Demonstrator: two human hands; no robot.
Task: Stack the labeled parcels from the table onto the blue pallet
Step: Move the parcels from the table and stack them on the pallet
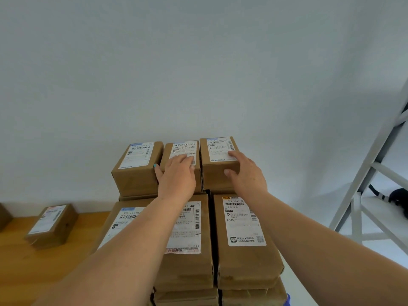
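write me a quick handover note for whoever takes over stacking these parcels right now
Left hand: lies on the middle top parcel, fingers across its label, thumb at its left side.
Right hand: grips the right top parcel, fingers on top, thumb on its front face.
Left top parcel stands beside them, untouched.
Done: several layers of labeled parcels already stacked; a corner of the blue pallet shows at bottom right.
Left: at least one labeled parcel waits on the wooden table; seat the two held parcels, then fetch it.
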